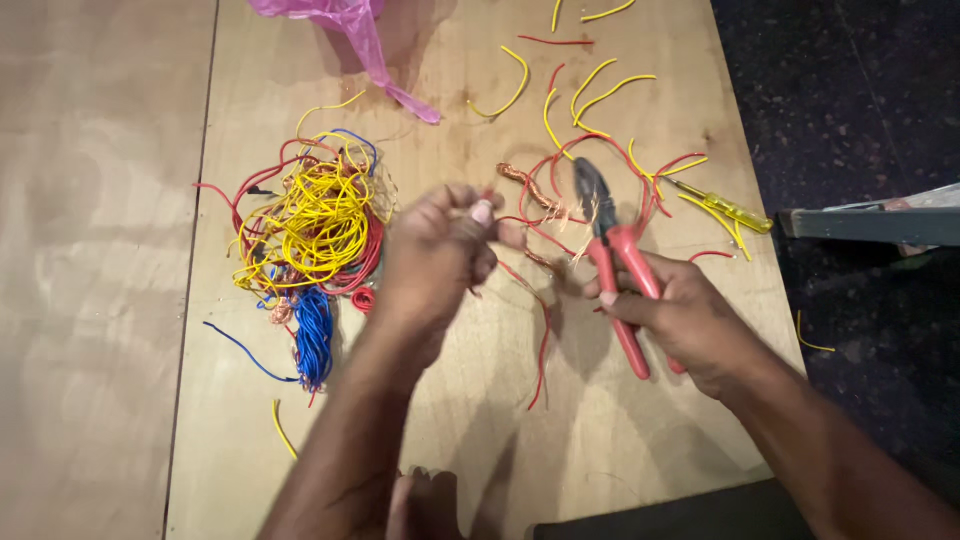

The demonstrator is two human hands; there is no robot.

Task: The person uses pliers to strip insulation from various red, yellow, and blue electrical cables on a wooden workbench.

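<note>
Two hands work: our left hand (440,255) pinches a thin red wire (540,330), our right hand (680,320) grips red-handled pliers (610,250). Tangled yellow, red and blue wires (310,230) lie alongside; the pink plastic bag (350,25) is cut off.

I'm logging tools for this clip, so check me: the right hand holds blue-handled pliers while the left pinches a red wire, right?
Not quite. The pliers in the right hand have red handles, not blue; the head view shows it. The rest stands: the left hand pinches a red wire.
</note>
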